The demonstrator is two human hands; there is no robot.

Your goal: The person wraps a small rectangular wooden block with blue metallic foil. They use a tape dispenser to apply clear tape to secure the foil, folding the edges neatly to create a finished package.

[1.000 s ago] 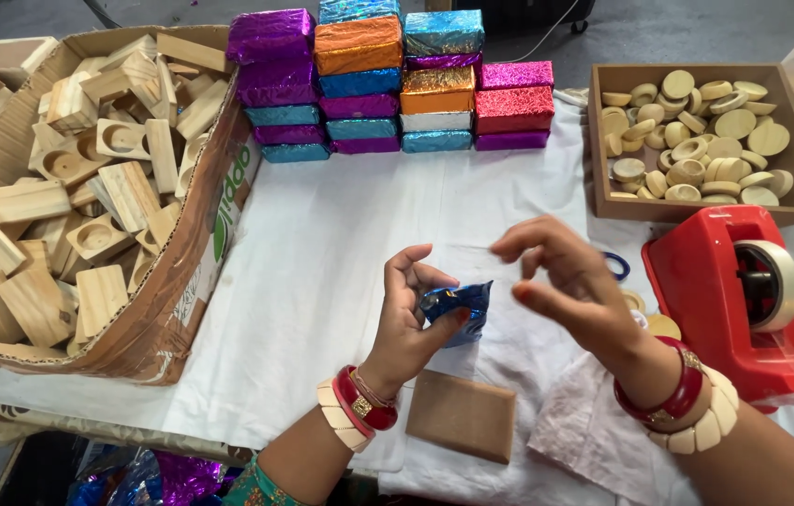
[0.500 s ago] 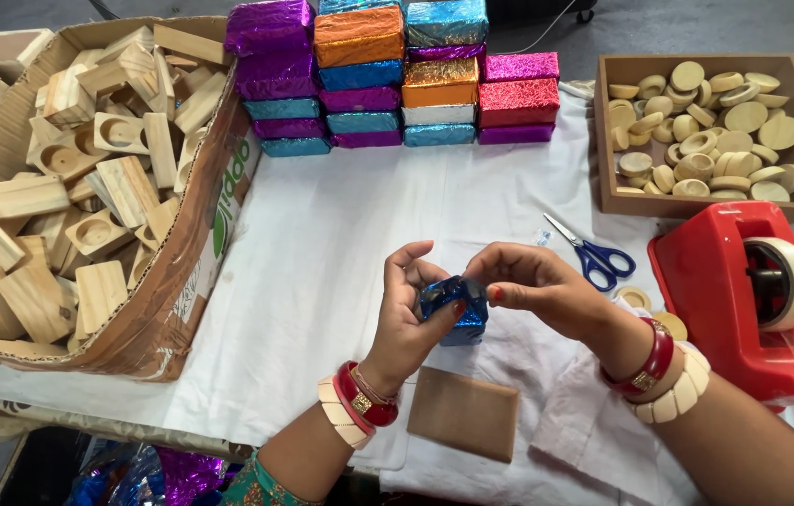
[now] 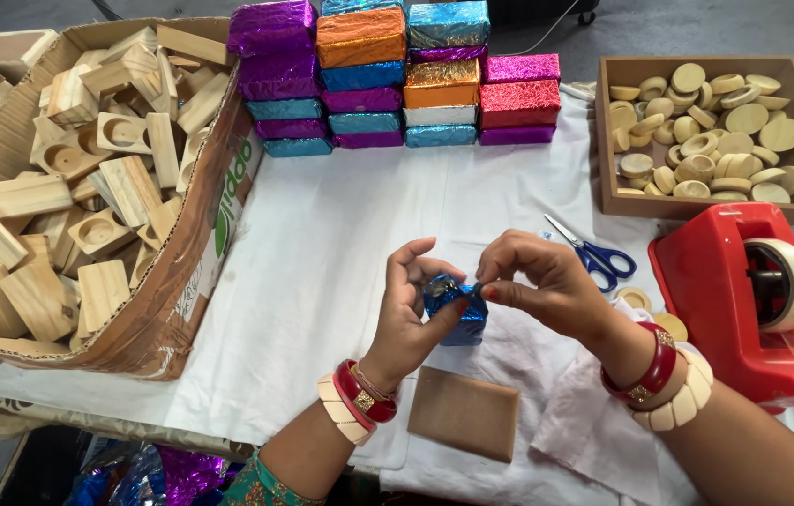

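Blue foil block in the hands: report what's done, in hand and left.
Done: a stack of foil-wrapped blocks stands at the back. In hand: left hand holds the blue foil block while right hand pinches foil at its top. Left: bare wooden blocks fill the cardboard box.

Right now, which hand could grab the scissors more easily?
Probably the right hand: the blue-handled scissors lie just beyond it on the white cloth, while the left hand sits farther away, cradling the blue foil block that both hands pinch.
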